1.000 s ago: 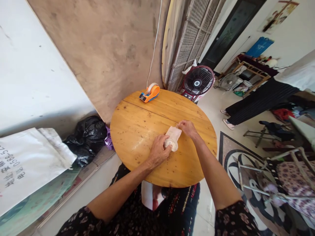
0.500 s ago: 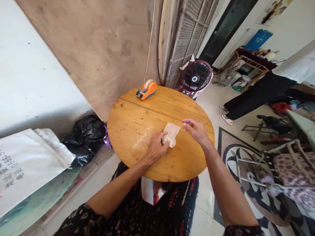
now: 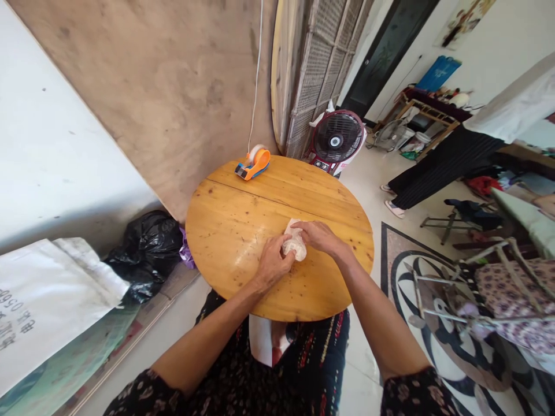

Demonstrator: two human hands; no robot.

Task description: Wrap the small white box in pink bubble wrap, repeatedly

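A small pale pinkish-white bundle [image 3: 296,247], like crumpled paper or thin wrapping, lies on the round wooden table [image 3: 229,254]. Its near end is rounded and bunched up, and a flatter flap sticks out at the far end. My left hand [image 3: 275,257] grips the bunched part from the left, between thumb and fingers. From the right, my right hand [image 3: 318,236] has its bent fingers on the flap, partly covering it. What the bundle contains, if anything, is hidden.
An orange and blue tape dispenser [image 3: 255,163] sits at the table's far edge. Behind it stand a plywood board [image 3: 173,86] and a dark red fan [image 3: 337,138]. A black plastic bag [image 3: 151,242] lies on the left. A person in black trousers [image 3: 437,167] stands on the right.
My right hand has moved left, from beside the bundle onto its flap. The left hand keeps its hold. The whole view has shifted slightly.
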